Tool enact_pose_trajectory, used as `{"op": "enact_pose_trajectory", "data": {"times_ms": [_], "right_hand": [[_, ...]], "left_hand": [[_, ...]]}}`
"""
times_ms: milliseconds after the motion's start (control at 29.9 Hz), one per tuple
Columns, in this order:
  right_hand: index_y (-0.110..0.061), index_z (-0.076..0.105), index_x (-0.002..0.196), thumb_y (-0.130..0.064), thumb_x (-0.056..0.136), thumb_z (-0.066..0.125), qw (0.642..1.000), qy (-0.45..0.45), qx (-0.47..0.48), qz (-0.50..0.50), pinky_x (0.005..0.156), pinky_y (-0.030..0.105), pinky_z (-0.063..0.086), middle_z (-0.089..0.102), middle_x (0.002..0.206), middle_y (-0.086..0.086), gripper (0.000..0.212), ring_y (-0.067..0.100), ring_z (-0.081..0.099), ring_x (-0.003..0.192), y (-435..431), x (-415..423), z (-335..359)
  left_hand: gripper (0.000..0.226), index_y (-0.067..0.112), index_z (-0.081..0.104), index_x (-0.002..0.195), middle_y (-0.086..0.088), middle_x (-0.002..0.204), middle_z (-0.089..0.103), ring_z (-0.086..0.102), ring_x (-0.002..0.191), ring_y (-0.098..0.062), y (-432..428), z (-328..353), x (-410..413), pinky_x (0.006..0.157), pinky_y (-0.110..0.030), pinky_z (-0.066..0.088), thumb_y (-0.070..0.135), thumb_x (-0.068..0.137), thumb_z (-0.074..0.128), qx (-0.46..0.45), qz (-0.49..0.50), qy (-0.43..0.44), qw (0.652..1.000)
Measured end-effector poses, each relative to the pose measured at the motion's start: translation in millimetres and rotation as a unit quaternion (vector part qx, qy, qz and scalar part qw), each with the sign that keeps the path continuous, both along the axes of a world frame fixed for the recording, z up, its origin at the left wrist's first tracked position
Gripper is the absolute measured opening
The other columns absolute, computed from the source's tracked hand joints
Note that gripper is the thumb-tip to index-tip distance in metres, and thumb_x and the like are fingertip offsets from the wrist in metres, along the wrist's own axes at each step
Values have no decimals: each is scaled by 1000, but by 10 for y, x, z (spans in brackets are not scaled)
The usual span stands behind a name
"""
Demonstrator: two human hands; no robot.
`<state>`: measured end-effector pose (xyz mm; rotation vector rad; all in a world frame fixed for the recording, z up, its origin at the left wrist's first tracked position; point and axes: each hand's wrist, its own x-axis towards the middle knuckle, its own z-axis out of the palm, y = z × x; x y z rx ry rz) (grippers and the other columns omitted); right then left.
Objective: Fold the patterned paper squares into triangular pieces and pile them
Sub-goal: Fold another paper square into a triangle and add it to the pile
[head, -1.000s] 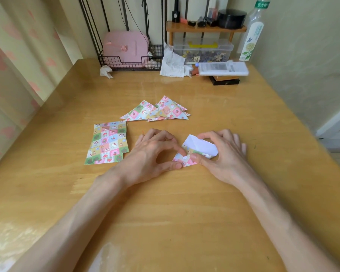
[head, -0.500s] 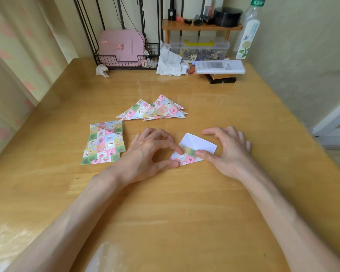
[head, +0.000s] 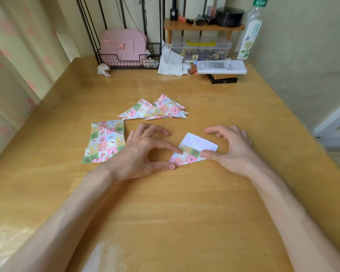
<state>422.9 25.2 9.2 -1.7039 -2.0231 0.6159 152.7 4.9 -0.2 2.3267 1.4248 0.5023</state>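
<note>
Head view: a half-folded paper (head: pixel 190 154) (white inside at 12 o'clock, pattern below) is laid flat on the table (head: pixel 165 213) between the hands. Its left edge is pressed down by the curved index and thumb tips of the left hand (head: pixel 143 152). Its right corner is pressed by the thumb of the right hand (head: pixel 232 150), whose other fingers are arched loosely and grip nothing. At 11 o'clock from it the folded triangles (head: pixel 161 109) are piled, and at 9 o'clock the unfolded squares (head: pixel 105 141) are stacked.

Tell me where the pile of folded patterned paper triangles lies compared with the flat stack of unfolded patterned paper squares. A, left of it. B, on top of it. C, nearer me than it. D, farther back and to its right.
D: the pile of folded patterned paper triangles lies beyond the stack of unfolded patterned paper squares, to its right.
</note>
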Motion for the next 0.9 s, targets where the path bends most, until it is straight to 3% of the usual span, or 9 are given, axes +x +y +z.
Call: {"op": "enact_pose_trajectory", "data": {"times_ms": [100,167,234,401,502,602,669,803,903], "right_hand": [[-39,71,99,-43,78,85,992,87,94,20,92,24,37,55,104,-13,25,6,47,104,-53,-172,10],[-32,71,82,-42,75,88,989,124,49,58,73,25,43,55,82,-13,20,4,48,76,-103,-295,-21],[-29,70,74,-46,71,90,990,117,7,71,63,29,41,49,70,-12,26,6,43,63,-132,-362,-82],[-32,67,74,-49,73,87,995,62,16,78,68,38,45,51,74,-5,26,13,50,73,-114,-402,-82],[-32,65,75,-59,70,84,996,42,19,76,68,35,45,50,74,-8,34,10,52,77,-125,-415,-71],[-33,62,76,-74,64,78,997,-4,29,66,73,28,33,46,76,-15,46,0,46,81,-160,-480,-61],[-33,60,78,-75,66,76,997,-31,22,65,80,29,30,44,80,-18,46,4,44,86,-166,-504,-38],[-34,59,81,-72,68,77,998,-38,-13,55,93,31,31,43,88,-19,44,9,44,105,-172,-517,-38],[-34,60,81,-77,63,75,998,-42,-5,35,90,30,27,44,94,-19,49,8,42,108,-206,-570,-79]], "left_hand": [[47,69,58,117,26,137,39,27,133,-7,-3,-1,12,107,-42,31,86,74,54,-6,6,4,1000],[50,69,56,118,27,135,39,27,132,-6,-7,-6,4,106,-41,31,88,72,50,-5,7,4,1000],[52,67,57,118,26,134,39,27,132,-6,-10,-2,0,106,-42,32,88,71,50,-5,8,3,1000],[42,59,66,109,21,123,40,33,127,-10,-10,32,-12,109,-46,33,77,72,66,-20,-1,-25,999],[33,55,70,104,19,118,42,34,125,-11,-5,64,-59,109,-46,33,65,74,75,-43,-7,-36,998],[29,54,71,100,20,116,41,32,124,-9,-16,98,-62,110,-44,31,64,73,75,-48,-1,-26,999],[25,55,71,99,21,115,41,31,124,-7,-28,119,-65,110,-42,31,61,75,76,-51,-3,-23,998],[24,56,70,104,22,115,41,31,122,-5,-39,147,-111,110,-41,32,40,87,77,-65,-9,-17,998],[35,56,70,106,20,116,43,32,119,-6,-40,155,-113,108,-42,33,22,96,69,-53,-15,-13,998]]}}
